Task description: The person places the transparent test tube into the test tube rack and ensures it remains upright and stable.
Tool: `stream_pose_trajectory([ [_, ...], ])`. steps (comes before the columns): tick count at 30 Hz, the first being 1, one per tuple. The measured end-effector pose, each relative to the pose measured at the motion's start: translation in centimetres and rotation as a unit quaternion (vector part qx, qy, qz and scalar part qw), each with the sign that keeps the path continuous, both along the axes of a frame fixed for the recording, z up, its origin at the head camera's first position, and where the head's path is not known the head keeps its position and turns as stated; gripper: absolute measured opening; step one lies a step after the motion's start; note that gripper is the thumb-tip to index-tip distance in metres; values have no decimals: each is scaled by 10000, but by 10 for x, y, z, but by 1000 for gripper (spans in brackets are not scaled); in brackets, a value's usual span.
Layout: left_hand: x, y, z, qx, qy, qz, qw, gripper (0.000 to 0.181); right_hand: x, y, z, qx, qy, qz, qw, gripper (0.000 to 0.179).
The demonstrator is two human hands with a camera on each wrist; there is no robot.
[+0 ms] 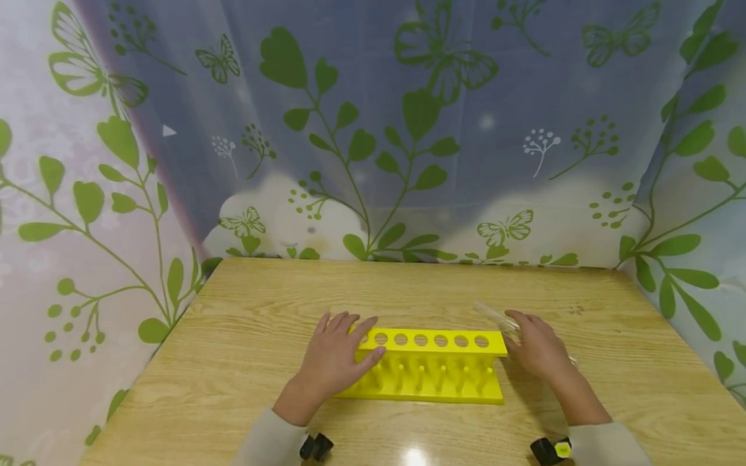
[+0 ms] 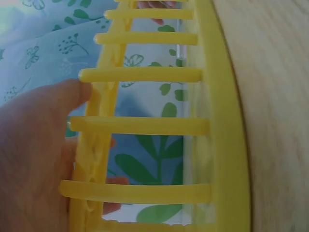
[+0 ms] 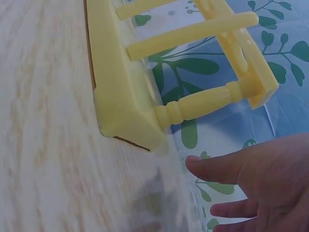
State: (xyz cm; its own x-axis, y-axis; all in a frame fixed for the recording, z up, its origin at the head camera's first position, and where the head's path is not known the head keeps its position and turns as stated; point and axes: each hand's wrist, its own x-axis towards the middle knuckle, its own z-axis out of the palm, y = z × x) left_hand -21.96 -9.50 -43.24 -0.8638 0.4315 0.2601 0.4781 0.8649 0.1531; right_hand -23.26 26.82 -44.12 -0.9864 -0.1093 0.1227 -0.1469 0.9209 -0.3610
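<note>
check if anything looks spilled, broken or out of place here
Nothing looks spilled or broken; the yellow rack stands upright. Only faint marks on the right side of the tabletop stand out, interrupting its wood grain.

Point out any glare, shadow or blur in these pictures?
Head view: bright glare on the tabletop at the bottom edge, soft shadow beneath the right hand; left wrist view: hazy, wood grain soft; right wrist view: pale, grain smeared, dark patch below the yellow rack.
</note>
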Motion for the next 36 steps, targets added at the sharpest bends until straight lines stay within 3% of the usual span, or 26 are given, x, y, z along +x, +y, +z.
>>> stream_pose_trajectory([
  [14, 2, -2, 9, 64, -410, 119, 9991, 58, -1, 2, -4, 29, -51, 33, 10000, 52],
  [23, 1, -5, 10, 80, -409, 28, 9991, 60, -3, 7, -3, 29, -318, -215, 9993, 58],
  [36, 3, -6, 9, -9, -510, -27, 9987, 63, -3, 14, -8, 101, -414, -259, 9988, 55],
])
